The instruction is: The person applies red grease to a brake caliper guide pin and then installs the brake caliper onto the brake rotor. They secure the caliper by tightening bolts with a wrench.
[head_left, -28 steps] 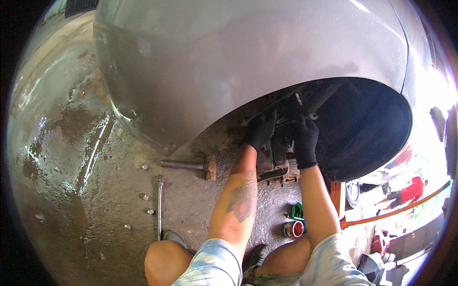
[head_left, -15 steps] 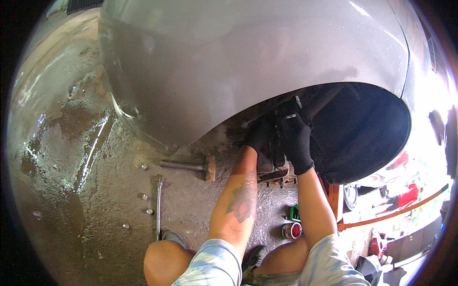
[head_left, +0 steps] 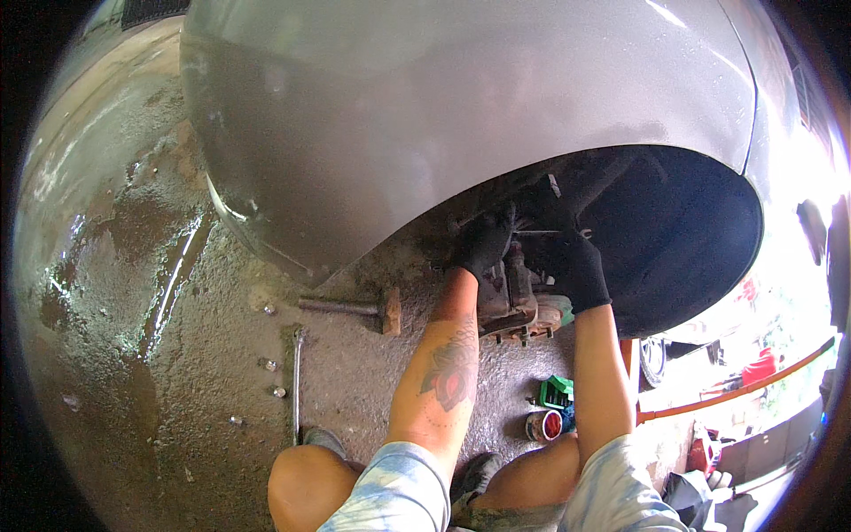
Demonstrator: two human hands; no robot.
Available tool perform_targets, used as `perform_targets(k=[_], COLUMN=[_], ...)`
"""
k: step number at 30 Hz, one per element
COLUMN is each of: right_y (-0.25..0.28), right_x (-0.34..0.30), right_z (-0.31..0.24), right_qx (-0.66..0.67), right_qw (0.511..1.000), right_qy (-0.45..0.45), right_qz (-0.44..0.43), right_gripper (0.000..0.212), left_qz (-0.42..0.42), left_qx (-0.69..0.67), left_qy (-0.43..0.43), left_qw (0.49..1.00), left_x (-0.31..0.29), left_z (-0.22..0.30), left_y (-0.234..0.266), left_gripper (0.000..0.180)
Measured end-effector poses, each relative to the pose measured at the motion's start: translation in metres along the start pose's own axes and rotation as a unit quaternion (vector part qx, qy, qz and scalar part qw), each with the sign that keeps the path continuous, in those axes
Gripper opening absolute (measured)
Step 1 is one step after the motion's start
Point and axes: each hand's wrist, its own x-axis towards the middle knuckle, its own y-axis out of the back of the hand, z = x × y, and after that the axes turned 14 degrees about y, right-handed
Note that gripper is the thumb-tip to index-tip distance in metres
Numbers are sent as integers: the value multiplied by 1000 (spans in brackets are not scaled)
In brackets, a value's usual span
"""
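Both my hands wear black gloves and reach into the dark wheel arch of a grey car (head_left: 425, 115). A slim metal wrench (head_left: 542, 233) lies crosswise between them, its open jaw toward the right. My right hand (head_left: 576, 270) is closed at the wrench's right part, though shadow hides most of its fingers. My left hand (head_left: 486, 246) is by the wrench's left end, against the suspension parts; its fingers are too dark to make out. Below the hands show the wheel hub and its studs (head_left: 523, 330). A short bright metal piece (head_left: 554, 185) stands above the right hand.
On the concrete floor to the left lie a hammer (head_left: 390, 310), a long metal bar (head_left: 297, 386) and several wheel nuts (head_left: 269, 364). Near my right knee are an open can (head_left: 543, 426) and a green tray (head_left: 557, 392). An orange bar (head_left: 736, 397) runs at the right.
My right hand has moved right and slightly down, turning the wrench into fuller view and uncovering more of the hub. My left hand stays nearly in place.
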Motion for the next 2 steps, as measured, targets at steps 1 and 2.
perform_targets(k=[1, 2], right_y=[3, 9], right_x=[2, 6], right_z=[-14, -30], right_qx=[-75, -155], right_qw=[997, 986], right_qy=[4, 5], right_qz=[-31, -61], right_gripper=[31, 33], left_qz=[8, 7], left_qx=[27, 26], left_qy=[-16, -18], left_qw=[999, 999], left_x=[3, 4], left_z=[-9, -6], left_y=[0, -2], left_gripper=[52, 52])
